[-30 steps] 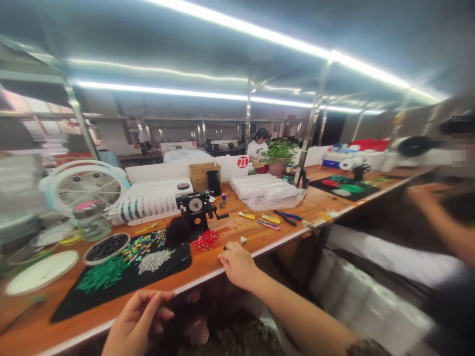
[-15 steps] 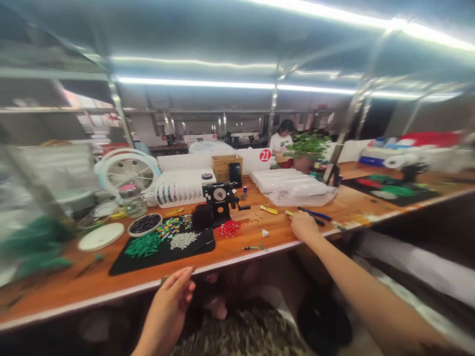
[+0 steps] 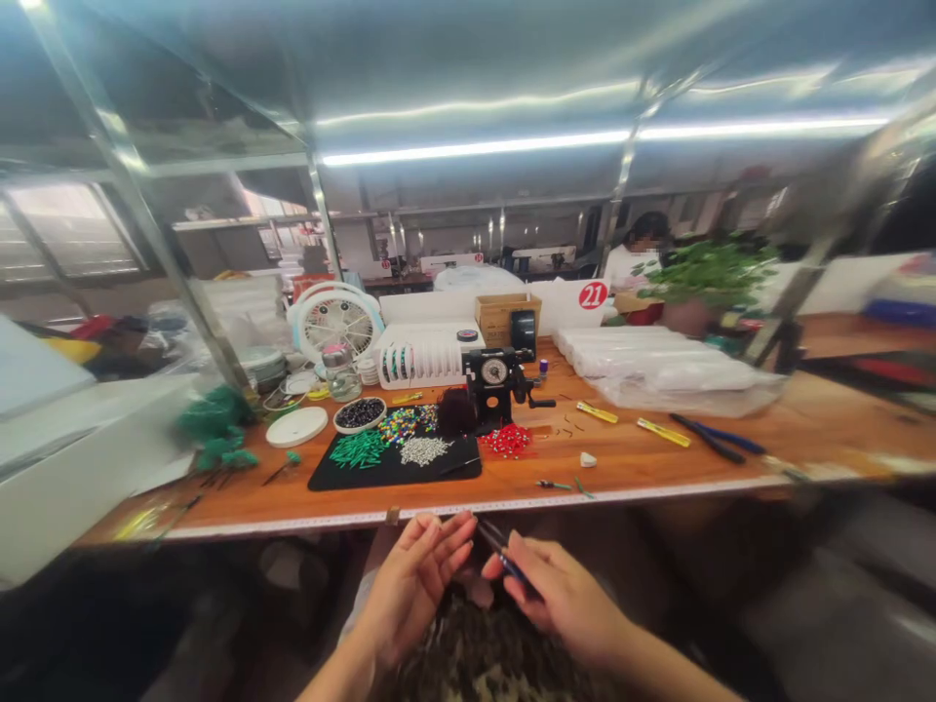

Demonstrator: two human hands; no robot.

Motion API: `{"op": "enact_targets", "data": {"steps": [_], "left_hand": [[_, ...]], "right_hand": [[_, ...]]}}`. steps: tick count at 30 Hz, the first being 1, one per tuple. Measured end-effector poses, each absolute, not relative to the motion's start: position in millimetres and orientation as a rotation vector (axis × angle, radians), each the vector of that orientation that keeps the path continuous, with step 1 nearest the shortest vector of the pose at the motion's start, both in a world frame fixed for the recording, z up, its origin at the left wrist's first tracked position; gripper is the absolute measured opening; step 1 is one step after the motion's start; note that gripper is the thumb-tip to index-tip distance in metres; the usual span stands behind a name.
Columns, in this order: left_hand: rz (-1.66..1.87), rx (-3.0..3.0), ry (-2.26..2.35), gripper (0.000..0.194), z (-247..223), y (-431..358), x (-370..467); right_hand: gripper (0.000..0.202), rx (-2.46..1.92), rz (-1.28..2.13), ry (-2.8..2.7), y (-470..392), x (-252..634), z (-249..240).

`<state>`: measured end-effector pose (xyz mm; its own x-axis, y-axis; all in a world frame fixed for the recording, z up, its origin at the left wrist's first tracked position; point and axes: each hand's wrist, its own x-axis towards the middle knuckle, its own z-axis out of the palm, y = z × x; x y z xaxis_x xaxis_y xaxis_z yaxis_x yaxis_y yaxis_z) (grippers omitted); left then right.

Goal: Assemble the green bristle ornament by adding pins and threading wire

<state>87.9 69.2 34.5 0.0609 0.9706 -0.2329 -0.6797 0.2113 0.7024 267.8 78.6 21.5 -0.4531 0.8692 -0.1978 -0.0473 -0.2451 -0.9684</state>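
Note:
Just below the table's front edge, my right hand (image 3: 560, 590) is wrapped round dark pliers (image 3: 506, 558) with a bluish handle. The pliers' tip points up and left, close to the fingertips of my left hand (image 3: 424, 575). That hand is turned palm inward, its thumb bent towards the fingers; anything pinched there is too small to make out. Beyond the hands, a black mat (image 3: 387, 478) carries green pieces (image 3: 358, 449), silver pieces (image 3: 425, 449) and mixed coloured beads. Red pieces (image 3: 510, 441) lie right of the mat, beside a black crank device (image 3: 493, 382).
A white fan (image 3: 336, 325) and jar stand at the back left. Plastic-wrapped white packs (image 3: 658, 368) lie at the back right. Yellow tools (image 3: 663, 432) and blue-handled pliers (image 3: 721, 439) rest in front. A person (image 3: 635, 263) sits beyond the divider.
My right hand has come back from the table's right side to my left hand and now holds pliers. My left hand has moved right in view. The camera view has turned left.

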Motion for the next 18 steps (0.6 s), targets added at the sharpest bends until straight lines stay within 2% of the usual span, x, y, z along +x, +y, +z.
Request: {"op": "enact_targets", "data": {"steps": [2, 9, 18], "left_hand": [[1.301, 0.491, 0.712, 0.018, 32.9, 67.8, 88.1], [1.266, 0.597, 0.633, 0.015, 27.0, 67.3, 88.7], [1.256, 0.661, 0.611, 0.013, 26.2, 69.0, 88.6]], "right_hand": [[0.066, -1.062, 1.843, -1.353, 77.5, 258.0, 15.9], [0.060, -0.986, 1.827, -1.329, 84.7, 237.1, -4.8], [0.060, -0.942, 1.845, -1.238, 87.0, 229.8, -6.7]]}}
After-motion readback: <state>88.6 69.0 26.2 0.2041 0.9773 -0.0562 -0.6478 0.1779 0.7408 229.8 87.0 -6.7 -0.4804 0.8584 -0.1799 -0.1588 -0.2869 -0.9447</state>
